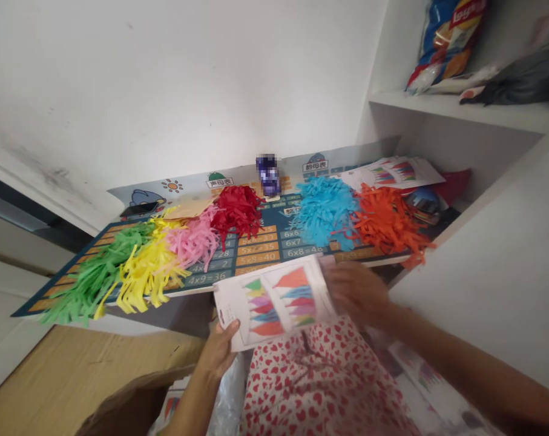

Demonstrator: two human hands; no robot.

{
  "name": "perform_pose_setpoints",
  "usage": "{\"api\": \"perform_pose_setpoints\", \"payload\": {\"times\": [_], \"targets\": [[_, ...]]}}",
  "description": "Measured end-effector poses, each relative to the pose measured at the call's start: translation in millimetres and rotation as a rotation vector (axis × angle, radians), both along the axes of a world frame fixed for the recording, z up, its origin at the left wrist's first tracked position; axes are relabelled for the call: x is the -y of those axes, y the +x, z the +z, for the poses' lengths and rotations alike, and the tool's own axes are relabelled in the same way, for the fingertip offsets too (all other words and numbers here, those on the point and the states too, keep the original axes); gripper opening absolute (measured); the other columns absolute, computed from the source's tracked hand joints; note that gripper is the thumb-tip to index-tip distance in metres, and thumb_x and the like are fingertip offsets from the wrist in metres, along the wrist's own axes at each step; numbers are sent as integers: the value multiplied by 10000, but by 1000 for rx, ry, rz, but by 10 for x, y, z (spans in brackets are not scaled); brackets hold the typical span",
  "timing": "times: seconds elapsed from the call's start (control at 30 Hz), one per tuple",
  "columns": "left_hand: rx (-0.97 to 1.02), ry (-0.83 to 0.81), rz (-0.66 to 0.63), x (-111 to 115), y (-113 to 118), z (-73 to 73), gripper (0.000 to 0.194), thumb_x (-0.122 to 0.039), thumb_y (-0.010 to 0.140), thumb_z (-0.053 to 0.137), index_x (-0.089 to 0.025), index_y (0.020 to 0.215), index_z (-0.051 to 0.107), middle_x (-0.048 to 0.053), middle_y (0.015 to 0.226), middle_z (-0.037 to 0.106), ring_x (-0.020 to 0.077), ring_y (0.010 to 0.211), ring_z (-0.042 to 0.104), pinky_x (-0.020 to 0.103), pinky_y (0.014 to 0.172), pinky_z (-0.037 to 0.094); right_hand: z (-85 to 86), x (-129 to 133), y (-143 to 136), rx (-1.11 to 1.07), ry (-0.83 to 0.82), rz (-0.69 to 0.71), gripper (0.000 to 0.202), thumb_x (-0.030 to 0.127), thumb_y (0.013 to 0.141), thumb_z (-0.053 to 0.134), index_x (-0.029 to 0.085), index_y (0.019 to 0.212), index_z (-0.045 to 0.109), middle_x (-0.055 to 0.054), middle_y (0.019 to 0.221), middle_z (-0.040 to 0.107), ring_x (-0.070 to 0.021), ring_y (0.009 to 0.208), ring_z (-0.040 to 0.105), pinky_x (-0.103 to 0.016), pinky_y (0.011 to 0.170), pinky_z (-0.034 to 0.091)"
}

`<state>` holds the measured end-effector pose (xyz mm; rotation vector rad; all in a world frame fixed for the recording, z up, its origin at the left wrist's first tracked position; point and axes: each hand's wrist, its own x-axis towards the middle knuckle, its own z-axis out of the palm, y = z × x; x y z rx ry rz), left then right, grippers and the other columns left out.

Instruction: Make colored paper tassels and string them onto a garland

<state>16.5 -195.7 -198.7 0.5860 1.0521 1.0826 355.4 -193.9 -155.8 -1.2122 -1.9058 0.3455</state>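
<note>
A white printed packet (274, 306) with pictures of coloured tassel garlands is held tilted above the lap. My left hand (224, 345) grips its lower left corner, the thumb lying on the front. At the packet's right end is my right hand (358, 290), its fingers smeared by motion, so I cannot make out their grip. Beyond the packet, bundles of paper tassels lie on the table: green (101, 272), yellow (151, 272), pink (195, 239), red (238, 212), blue (326, 209) and orange (387, 218).
The table (256, 251) has a printed times-table mat. More printed packets (408, 171) lie at its back right, near a dark blue round object (423, 200). A purple object (269, 175) stands against the wall. Below left is an open cardboard box (129, 393); a shelf (460, 112) juts out upper right.
</note>
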Motion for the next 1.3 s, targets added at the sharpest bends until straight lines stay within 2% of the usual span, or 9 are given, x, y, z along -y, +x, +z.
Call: {"api": "perform_pose_setpoints", "payload": {"times": [0.1, 0.2, 0.3, 0.37, 0.47, 0.6, 0.7, 0.93, 1.3], "targets": [[69, 42, 25, 169, 212, -249, 880, -460, 518, 917, -286, 1311, 578, 46, 1022, 785, 327, 1061, 705, 415, 922, 592, 62, 86, 35, -388, -67, -301, 415, 476, 880, 604, 249, 1227, 604, -113, 1247, 656, -278, 1152, 618, -450, 963, 503], [105, 30, 7, 301, 475, -489, 814, -513, 546, 896, -338, 1276, 583, 29, 1074, 769, 300, 1130, 675, 404, 961, 567, 194, 37, 68, -584, -379, -214, 437, 534, 860, 589, 195, 1132, 636, -88, 1044, 722, -237, 884, 686, -346, 746, 545], [25, -1, 16, 327, 512, -573, 704, -656, 602, 809, -326, 1191, 609, 49, 1167, 726, 303, 1181, 642, 424, 982, 543, 436, -105, 227, -432, -406, -145, 343, 486, 862, 578, 179, 951, 700, -48, 889, 731, -208, 788, 668, -303, 701, 507], [-176, 34, 119, 286, 426, -450, 650, -724, 643, 736, -314, 1133, 613, 58, 1209, 699, 304, 1212, 617, 428, 1003, 517, 609, -201, 313, -229, -349, -75, 282, 422, 854, 582, 183, 908, 723, -38, 891, 736, -204, 827, 666, -293, 742, 489], [-465, 284, 153, 162, 368, 12, 585, -696, 727, 682, -252, 1106, 636, 95, 1206, 697, 304, 1215, 604, 411, 1068, 446, 766, -339, 223, 66, -342, 65, 228, 318, 845, 565, 178, 868, 744, -42, 874, 747, -194, 822, 664, -278, 749, 460], [-648, 567, -389, -197, 637, 721, 579, -527, 768, 724, -196, 1238, 654, 121, 1228, 706, 312, 1130, 650, 389, 992, 478, 730, -532, -182, 272, -409, 277, 231, 218, 837, 548, 164, 900, 764, -53, 903, 766, -185, 819, 671, -249, 702, 427], [-1061, 744, -638, -573, 884, 968, 307, -379, 858, 624, -227, 1098, 742, 63, 1035, 773, 252, 916, 700, 311, 795, 495, 612, -703, -361, 310, -435, 347, 251, 202, 855, 532, 159, 918, 771, -44, 881, 770, -170, 788, 670, -228, 648, 402], [-1266, 808, -798, -1062, 921, 804, 164, -289, 840, 627, -219, 851, 775, 34, 769, 744, 172, 684, 635, 242, 615, 386, 333, -1009, -147, 434, -426, 356, 233, 243, 894, 554, 202, 891, 783, -46, 934, 772, -184, 816, 667, -246, 657, 366], [-1378, 1087, -883, -1122, 826, 610, 230, -245, 944, 529, -180, 882, 741, 72, 870, 701, 184, 827, 642, 269, 741, 458, 245, -1114, -47, 736, -143, 570, 286, 139, 957, 480, 160, 757, 684, -52, 790, 694, -175, 777, 568, -293, 760, 364]]}}
